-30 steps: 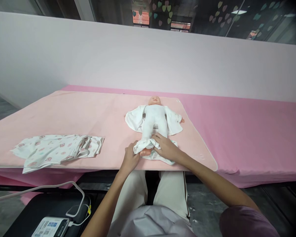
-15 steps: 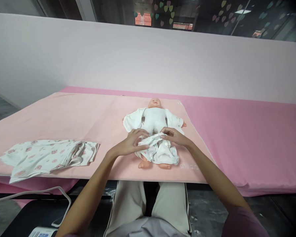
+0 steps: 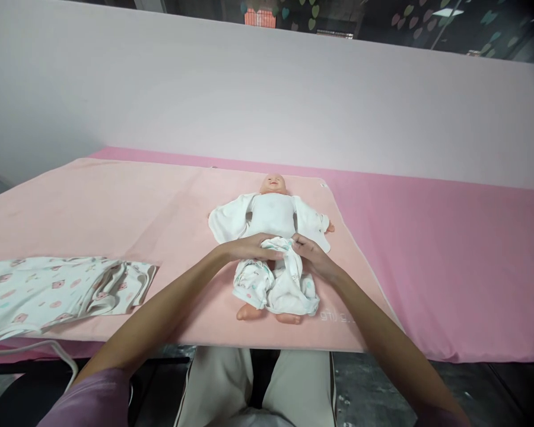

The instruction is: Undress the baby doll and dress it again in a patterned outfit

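Note:
A baby doll [image 3: 274, 184] lies on its back, head away from me, in a white long-sleeved top [image 3: 272, 214]. Patterned white baby trousers [image 3: 293, 290] are bunched around its legs, with both feet sticking out towards me. My left hand [image 3: 256, 247] is closed on the waistband from the left, thumb below and fingers above. From the right, my right hand [image 3: 310, 252] pinches the same waistband near the doll's middle. Some of the fingertips are hidden by cloth.
A folded patterned white cloth [image 3: 62, 290] lies at the left on the peach mat [image 3: 169, 201]. Pink sheeting [image 3: 449, 255] covers the table to the right. Behind stands a white partition [image 3: 267, 101]. A white cable [image 3: 60, 350] hangs at the lower left.
My left hand has moved in to the waistband and closed on it, where before its fingers were apart. The trousers' waist is drawn upward between both hands. The view has tilted down slightly.

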A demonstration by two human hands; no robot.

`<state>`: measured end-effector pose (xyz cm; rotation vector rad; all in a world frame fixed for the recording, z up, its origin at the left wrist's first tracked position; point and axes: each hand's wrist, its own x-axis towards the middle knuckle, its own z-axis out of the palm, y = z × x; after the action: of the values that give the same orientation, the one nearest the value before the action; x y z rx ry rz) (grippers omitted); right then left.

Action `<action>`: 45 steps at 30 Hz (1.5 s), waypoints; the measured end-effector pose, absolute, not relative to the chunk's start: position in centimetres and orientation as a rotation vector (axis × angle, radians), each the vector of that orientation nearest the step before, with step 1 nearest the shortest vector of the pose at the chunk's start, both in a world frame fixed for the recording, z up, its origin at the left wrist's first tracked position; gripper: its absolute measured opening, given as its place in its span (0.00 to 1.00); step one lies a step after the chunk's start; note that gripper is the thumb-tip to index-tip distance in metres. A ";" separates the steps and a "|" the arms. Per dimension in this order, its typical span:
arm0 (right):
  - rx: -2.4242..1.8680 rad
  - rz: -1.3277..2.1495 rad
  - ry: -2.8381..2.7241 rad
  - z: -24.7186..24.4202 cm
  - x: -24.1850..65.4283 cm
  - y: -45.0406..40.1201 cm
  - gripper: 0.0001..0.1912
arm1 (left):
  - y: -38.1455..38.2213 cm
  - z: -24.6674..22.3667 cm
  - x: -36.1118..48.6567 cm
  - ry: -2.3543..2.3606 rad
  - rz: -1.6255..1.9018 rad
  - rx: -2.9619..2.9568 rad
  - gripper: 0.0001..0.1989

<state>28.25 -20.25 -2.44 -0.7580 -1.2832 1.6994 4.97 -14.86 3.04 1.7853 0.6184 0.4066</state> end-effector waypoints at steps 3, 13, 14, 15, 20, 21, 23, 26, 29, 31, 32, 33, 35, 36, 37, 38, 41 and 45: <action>-0.811 1.573 -1.214 -2.9 27.1 -20.5 0.18 | -15.4 2.9 4.9 0.639 0.301 1.646 0.21; -0.759 1.849 -1.395 -0.9 28.3 -21.7 0.17 | -12.9 -0.6 3.3 0.563 0.549 1.201 0.15; -0.731 1.851 -1.407 -0.7 28.4 -21.8 0.17 | -12.9 -0.8 3.3 0.585 0.556 1.188 0.15; -0.707 1.846 -1.415 -0.6 28.5 -21.8 0.19 | -12.9 -0.9 3.3 0.616 0.561 1.173 0.16; -0.757 1.834 -1.563 -0.4 28.0 -21.7 0.25 | -13.6 -0.2 3.6 0.684 0.535 1.129 0.15; -0.794 1.824 -1.596 -0.3 28.0 -21.6 0.25 | -13.8 0.1 3.6 0.672 0.521 1.151 0.14; -0.877 1.803 -1.638 0.0 27.9 -21.6 0.30 | -14.3 0.7 3.9 0.671 0.502 1.208 0.13; -0.990 1.788 -1.691 0.2 28.1 -21.8 0.34 | -14.9 1.3 4.2 0.721 0.498 1.295 0.15; -0.948 1.767 -1.694 -0.1 28.4 -22.0 0.27 | -14.9 1.6 4.0 0.747 0.459 1.399 0.16; -0.874 1.705 -1.575 -0.4 28.6 -21.9 0.26 | -14.7 1.8 3.6 0.689 0.320 1.491 0.18; -0.854 1.673 -1.499 -0.6 28.7 -21.9 0.26 | -14.5 2.0 3.3 0.626 0.221 1.533 0.18; -0.849 1.651 -1.436 -0.7 28.8 -21.9 0.26 | -14.4 2.1 3.1 0.553 0.133 1.564 0.19; -0.864 1.676 -1.411 -0.8 29.1 -21.9 0.26 | -14.3 2.2 2.8 0.446 0.074 1.597 0.20; -0.871 1.733 -1.465 -0.8 29.3 -22.0 0.27 | -14.4 2.3 2.8 0.433 0.114 1.605 0.21; -0.876 1.807 -1.550 -0.8 29.4 -22.0 0.29 | -14.6 2.3 2.9 0.445 0.180 1.609 0.21; -0.873 1.879 -1.639 -0.9 29.5 -22.1 0.31 | -14.8 2.4 3.0 0.468 0.248 1.615 0.21; -0.860 1.930 -1.705 -1.0 29.4 -22.4 0.39 | -15.2 2.3 3.5 0.511 0.330 1.663 0.19; -0.851 1.748 -1.383 -0.9 28.7 -22.5 0.32 | -14.8 2.2 3.2 0.421 0.109 1.700 0.20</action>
<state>28.73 -22.54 -0.91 -0.8509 -1.3826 1.7484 3.22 -14.80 2.21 1.6999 0.4209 0.1087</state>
